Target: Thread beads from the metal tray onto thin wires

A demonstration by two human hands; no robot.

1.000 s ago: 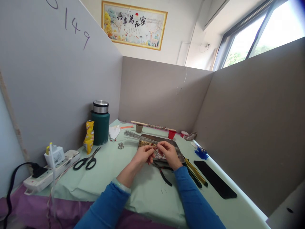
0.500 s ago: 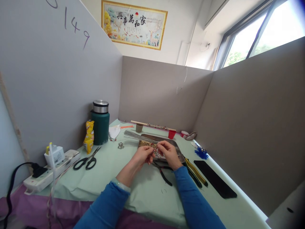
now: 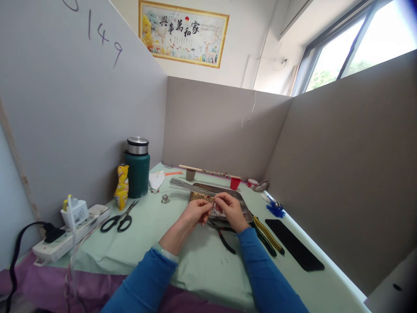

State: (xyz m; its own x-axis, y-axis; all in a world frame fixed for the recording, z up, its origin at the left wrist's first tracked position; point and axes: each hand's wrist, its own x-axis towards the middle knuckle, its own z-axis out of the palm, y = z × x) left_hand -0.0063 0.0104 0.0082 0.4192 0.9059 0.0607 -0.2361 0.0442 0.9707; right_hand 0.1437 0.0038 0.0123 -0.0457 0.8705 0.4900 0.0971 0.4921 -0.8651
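Note:
My left hand point(image 3: 198, 211) and my right hand point(image 3: 228, 207) meet over the near part of a metal tray point(image 3: 245, 204). Both are closed in a pinch, fingertips nearly touching, around a small beaded piece with red bits that the fingers mostly hide. Gold and clear beads lie in the tray below. A bundle of thin wires point(image 3: 185, 185) rests across the tray's back left edge. Below my hands are pliers with dark red handles point(image 3: 226, 242). Yellow-handled pliers point(image 3: 269, 235) and green-handled pliers point(image 3: 265, 243) lie right of my right wrist.
On the left stand a green thermos point(image 3: 138, 176), a yellow packet point(image 3: 121, 187), scissors point(image 3: 120, 217) and a power strip point(image 3: 94, 217). Two cups and a beaded stick point(image 3: 216, 174) are at the back. A black strip point(image 3: 293, 244) and blue tassel point(image 3: 276, 208) lie right.
My left fingertips have moved slightly right, closer to my right fingertips, and the small beaded piece is now more hidden. My right hand has shifted only a little.

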